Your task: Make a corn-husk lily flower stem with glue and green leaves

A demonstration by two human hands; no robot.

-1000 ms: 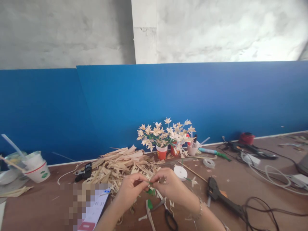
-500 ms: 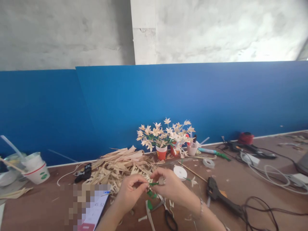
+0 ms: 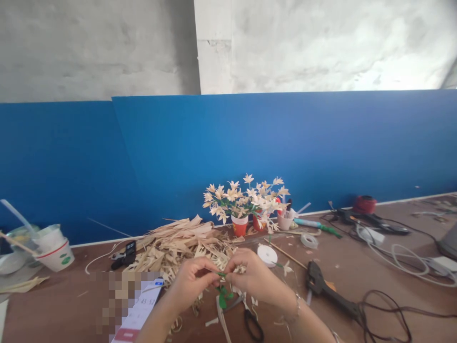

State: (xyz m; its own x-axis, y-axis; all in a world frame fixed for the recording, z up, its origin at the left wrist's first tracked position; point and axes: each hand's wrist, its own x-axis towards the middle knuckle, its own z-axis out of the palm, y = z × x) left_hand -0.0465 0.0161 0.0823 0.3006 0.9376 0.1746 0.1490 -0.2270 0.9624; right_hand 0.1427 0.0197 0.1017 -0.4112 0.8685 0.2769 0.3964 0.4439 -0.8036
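The dangling green piece [image 3: 223,291] has dropped — hanging lower than before.

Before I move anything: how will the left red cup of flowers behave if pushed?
Likely tippy: the pale flowers spread far wider than the small red cup. Probably fragile up top, as the petals look thin and pointed. May snag too, since its blooms crowd those beside it.

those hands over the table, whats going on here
A person's left hand and right hand pinch a thin green piece between their fingertips above the brown table. Scissors lie nearer the person; beyond the hands are a heap of dry strips and pale flowers in cups.
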